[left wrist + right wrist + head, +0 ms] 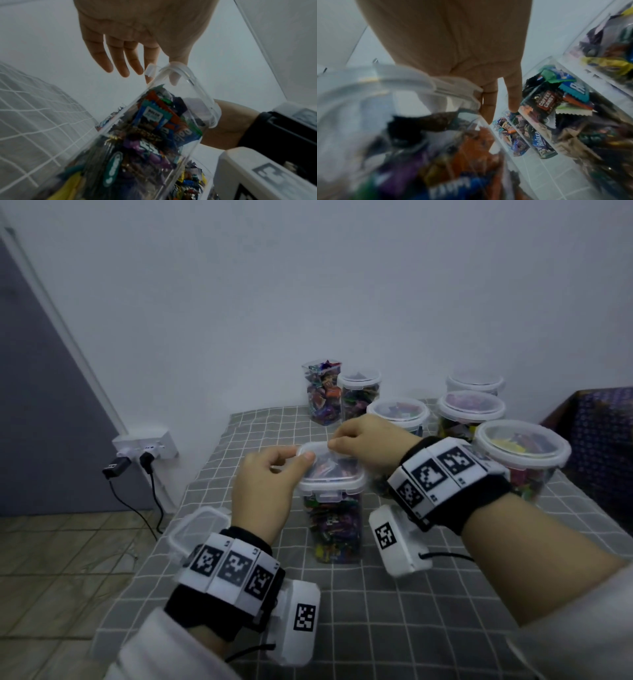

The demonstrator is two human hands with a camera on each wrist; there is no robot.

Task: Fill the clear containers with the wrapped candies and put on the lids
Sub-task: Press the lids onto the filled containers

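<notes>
A tall square clear container packed with wrapped candies stands mid-table, its clear lid lying on top. My left hand holds the lid's far left corner, thumb on top and index finger at the side flap, the other fingers hanging straight. My right hand is curled over the far right corner, fingers reaching down behind the lid's rim. A second tall container at the back is heaped with candies and has no lid.
A spare square lid lies by the table's left edge. Several lidded candy tubs crowd the back right, with a tall lidded one. Grey checked cloth covers the table. A wall socket with plugs is lower left.
</notes>
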